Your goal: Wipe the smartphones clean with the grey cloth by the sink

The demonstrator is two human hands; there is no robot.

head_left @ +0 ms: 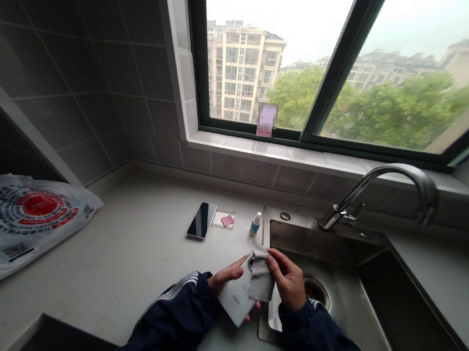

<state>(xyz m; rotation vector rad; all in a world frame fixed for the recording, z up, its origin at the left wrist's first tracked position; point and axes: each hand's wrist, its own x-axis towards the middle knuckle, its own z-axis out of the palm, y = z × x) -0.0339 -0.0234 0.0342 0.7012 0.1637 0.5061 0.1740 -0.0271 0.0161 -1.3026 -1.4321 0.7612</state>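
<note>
My left hand (229, 275) grips a white smartphone (236, 301), its back turned up toward me and tilted over the counter's edge by the sink. Fingers of that hand show at the phone's far side. My right hand (291, 276) pinches a grey cleaning cloth (262, 278), which hangs over the camera end of the phone and hides part of it. Just beyond stands a small white-capped bottle (255, 224) with a blue and yellow label. A second smartphone (202, 220) lies screen up on the counter, beside a clear phone case (224, 226) with a pink paper piece (227, 220) on it.
To the right is a steel sink (372, 301) with a curved faucet (385, 172) rising behind it. A white plastic bag (37, 222) with red print rests on the counter (134, 254) at left. A window sill (287, 152) runs along the back.
</note>
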